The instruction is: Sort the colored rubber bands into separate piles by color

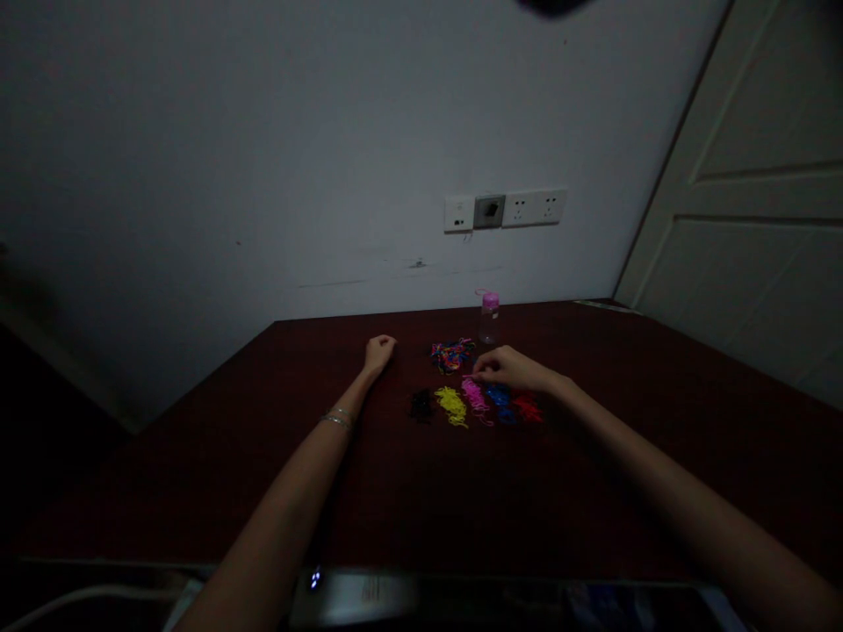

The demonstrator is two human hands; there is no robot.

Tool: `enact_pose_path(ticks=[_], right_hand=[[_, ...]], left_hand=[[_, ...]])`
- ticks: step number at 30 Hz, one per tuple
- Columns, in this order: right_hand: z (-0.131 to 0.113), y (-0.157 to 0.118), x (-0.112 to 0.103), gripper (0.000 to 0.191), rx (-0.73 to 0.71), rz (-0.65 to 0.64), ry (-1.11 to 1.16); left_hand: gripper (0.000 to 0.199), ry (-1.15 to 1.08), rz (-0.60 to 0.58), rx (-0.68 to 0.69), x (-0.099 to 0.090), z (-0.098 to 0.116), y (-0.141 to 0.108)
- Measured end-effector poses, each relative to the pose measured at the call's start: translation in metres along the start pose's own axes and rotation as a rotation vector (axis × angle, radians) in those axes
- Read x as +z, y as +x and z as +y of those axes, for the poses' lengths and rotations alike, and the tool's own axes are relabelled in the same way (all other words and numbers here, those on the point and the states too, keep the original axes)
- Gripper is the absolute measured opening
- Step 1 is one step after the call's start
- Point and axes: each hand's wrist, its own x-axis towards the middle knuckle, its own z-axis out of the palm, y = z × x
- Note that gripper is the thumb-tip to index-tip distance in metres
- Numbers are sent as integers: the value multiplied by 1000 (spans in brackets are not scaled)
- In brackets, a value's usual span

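My right hand is over the top of the pink pile, its thumb and fingers pinched on a pink strand. Also in a row lie small piles of black, yellow, blue and red strands. Behind the row is a mixed multicoloured pile. My left hand rests on the table left of that pile, fingers curled in, with nothing visible in it.
A clear bottle with a pink lid stands behind the piles on the dark red table. Wall sockets are above. At the near edge lies a device with a lit display.
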Motion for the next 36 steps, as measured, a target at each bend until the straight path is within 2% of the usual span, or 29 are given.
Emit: enact_pose_path(ticks=[8,14,22,25,28,33,36], right_hand=[[3,-4,6,24,28,-32,6],[18,-5,0,26,48,37,66],[74,-20,2,31,267,235,270],[89,-24,5,33,347,337,299],[98,-24,8,31,362,397,312],[105,-22,15,28,347,397,269],[106,-22,17,30,347,396,245]], left_hand=[[22,19,0,-18,0,0,0],[22,49,-19,-10,1,-1,1],[17,325,-164,105,5,3,1],[18,343,-206,126,6,6,3],[20,328,-278,148,9,11,3],[22,295,-401,273,22,21,2],[22,302,-438,288,30,22,2]])
